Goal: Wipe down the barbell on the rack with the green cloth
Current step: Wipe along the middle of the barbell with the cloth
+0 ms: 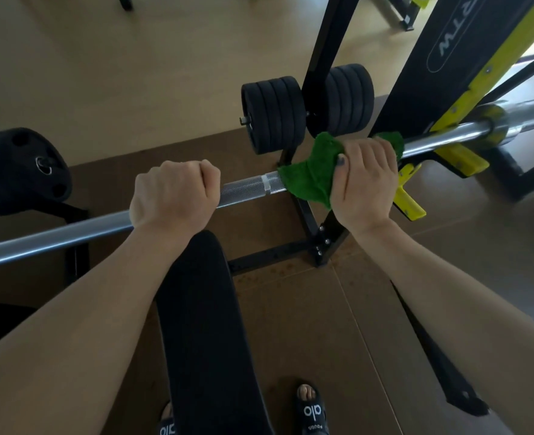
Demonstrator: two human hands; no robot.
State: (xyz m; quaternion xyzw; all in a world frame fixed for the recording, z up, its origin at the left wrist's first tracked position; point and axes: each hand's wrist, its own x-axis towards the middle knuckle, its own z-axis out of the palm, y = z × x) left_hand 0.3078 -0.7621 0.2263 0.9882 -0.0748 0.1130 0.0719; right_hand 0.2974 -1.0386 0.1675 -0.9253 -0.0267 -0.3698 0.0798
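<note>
the barbell runs across the view from lower left to upper right, a bare steel shaft with a knurled stretch near the middle and a smooth ring marking just beside it. its right part rests in a yellow hook of the rack, with the thicker sleeve end beyond it toward the right edge.

the left hand is wrapped over the shaft from above, fingers curled tight round the bare metal at the start of the knurling. the right hand is clamped round the green cloth, which is bunched about the bar; the thumb lies across the cloth on the near side, and folds of the cloth stick out to the left of the hand and a little past the fingers on the far side. the two hands are apart, with the knurled stretch and ring marking showing between them.

behind the bar, black weight plates sit on pegs on either side of a black upright. another dark plate is at the far left. below, a black padded bench runs toward the person, and two feet in black slides stand on the brown floor mat.
</note>
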